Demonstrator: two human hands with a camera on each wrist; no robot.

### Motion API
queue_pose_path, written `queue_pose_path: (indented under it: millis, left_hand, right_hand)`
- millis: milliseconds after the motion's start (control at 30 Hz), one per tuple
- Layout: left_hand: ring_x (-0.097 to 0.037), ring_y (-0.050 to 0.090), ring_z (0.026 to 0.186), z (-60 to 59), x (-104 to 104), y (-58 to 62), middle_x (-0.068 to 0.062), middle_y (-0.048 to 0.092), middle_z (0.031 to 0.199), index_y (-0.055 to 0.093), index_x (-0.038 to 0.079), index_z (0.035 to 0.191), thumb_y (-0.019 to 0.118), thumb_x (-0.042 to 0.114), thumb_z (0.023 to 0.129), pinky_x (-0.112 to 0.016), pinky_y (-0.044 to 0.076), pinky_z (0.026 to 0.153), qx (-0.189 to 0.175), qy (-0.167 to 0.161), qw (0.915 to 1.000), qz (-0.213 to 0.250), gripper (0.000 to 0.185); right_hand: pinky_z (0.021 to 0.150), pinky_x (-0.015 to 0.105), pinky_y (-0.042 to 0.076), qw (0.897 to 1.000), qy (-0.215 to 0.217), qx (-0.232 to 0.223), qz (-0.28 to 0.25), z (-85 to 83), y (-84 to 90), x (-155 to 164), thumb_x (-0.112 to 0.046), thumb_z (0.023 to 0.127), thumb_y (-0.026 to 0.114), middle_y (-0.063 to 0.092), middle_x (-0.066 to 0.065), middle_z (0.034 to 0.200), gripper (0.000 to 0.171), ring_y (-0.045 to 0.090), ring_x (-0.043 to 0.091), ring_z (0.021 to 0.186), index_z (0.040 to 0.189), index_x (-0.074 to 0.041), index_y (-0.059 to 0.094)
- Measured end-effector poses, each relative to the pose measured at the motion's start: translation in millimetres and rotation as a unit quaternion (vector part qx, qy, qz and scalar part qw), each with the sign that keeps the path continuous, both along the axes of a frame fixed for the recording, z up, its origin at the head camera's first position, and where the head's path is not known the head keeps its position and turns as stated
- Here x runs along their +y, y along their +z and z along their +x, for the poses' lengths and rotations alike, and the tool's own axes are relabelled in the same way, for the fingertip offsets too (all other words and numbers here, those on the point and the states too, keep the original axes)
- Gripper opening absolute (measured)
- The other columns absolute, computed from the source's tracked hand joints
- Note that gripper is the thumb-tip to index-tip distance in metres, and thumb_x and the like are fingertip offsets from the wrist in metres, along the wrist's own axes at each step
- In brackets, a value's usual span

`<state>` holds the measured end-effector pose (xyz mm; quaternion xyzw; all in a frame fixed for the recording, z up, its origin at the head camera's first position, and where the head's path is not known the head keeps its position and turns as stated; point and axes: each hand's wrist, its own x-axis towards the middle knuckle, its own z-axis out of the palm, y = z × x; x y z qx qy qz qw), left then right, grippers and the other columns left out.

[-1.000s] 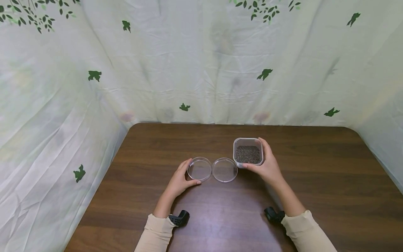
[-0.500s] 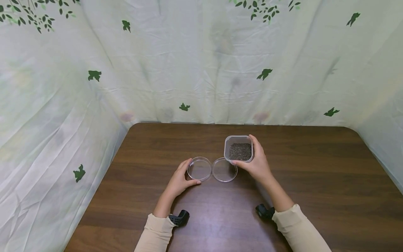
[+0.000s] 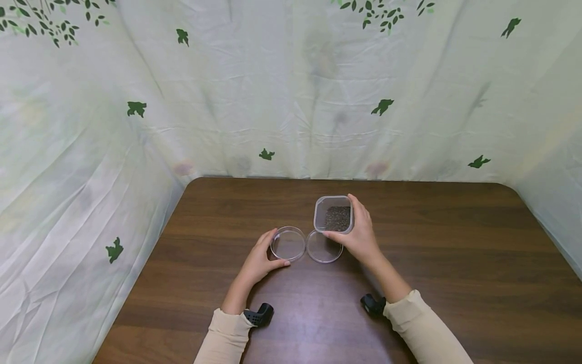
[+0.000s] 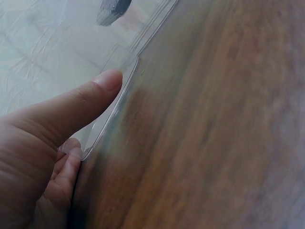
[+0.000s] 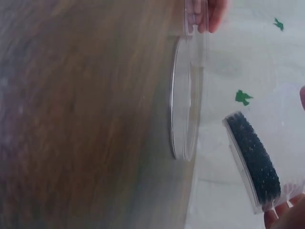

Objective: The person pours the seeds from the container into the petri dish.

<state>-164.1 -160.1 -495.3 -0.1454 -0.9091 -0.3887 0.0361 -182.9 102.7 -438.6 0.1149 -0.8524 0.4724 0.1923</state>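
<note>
Two clear round petri dishes stand side by side on the table. My left hand (image 3: 256, 260) holds the left petri dish (image 3: 288, 243), thumb at its near side and fingers at its far side. Above the far edge of the right petri dish (image 3: 324, 251), my right hand (image 3: 361, 236) grips a clear square plastic tub (image 3: 320, 213) by its right side. Small dark grains (image 3: 338, 218) lie gathered toward the tub's right side. In the right wrist view the tub is tilted and raised off the table, the grains (image 5: 253, 157) showing through its wall.
A brown wooden table (image 3: 227, 207) with rounded far corners lies under everything. Behind it and at both sides hangs a pale curtain (image 3: 291, 91) with green bird and leaf prints. Dark wrist cameras (image 3: 259, 315) sit at both cuffs.
My right hand has carried the tub leftward from beside the right petri dish to above its far edge. The grains sit more to the tub's right. My left hand has stayed put.
</note>
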Motion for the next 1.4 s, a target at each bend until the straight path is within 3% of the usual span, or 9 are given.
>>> queue_pose_path:
  millis: [267,633,1400]
  left_hand:
    - [-0.018,0.032,0.112,-0.2,0.1,0.2,-0.009,0.034,0.125,0.032,0.009,0.127,0.072,0.041,0.053,-0.037,0.027,0.09,-0.006,0.002,1.0,0.001,0.09]
    - [-0.018,0.032,0.112,-0.4,0.4,-0.2,-0.009,0.034,0.124,0.031,0.01,0.127,0.072,0.042,0.053,-0.037,0.027,0.091,-0.004,0.0,1.0,0.001,0.09]
    - [-0.017,0.032,0.112,0.1,-0.7,-1.5,-0.007,0.034,0.125,0.031,0.008,0.128,0.072,0.041,0.054,-0.036,0.027,0.09,0.006,-0.007,0.9999,0.009,0.09]
  right_hand:
    - [0.091,0.043,0.016,0.999,0.003,0.035,0.031,-3.0,-1.9,-8.5,-0.041,0.045,0.077,0.032,0.004,0.126,0.102,0.024,0.024,0.114,0.13,-0.021,0.023]
    - [0.091,0.042,0.016,0.996,0.013,0.058,0.068,-4.5,-1.2,-15.9,-0.038,0.046,0.078,0.033,0.003,0.125,0.101,0.026,0.022,0.113,0.129,-0.012,0.026]
    - [0.094,0.039,0.014,0.986,0.064,0.11,0.106,-8.3,-2.1,-27.1,-0.029,0.047,0.079,0.029,0.004,0.128,0.1,0.02,0.019,0.118,0.129,-0.008,0.026]
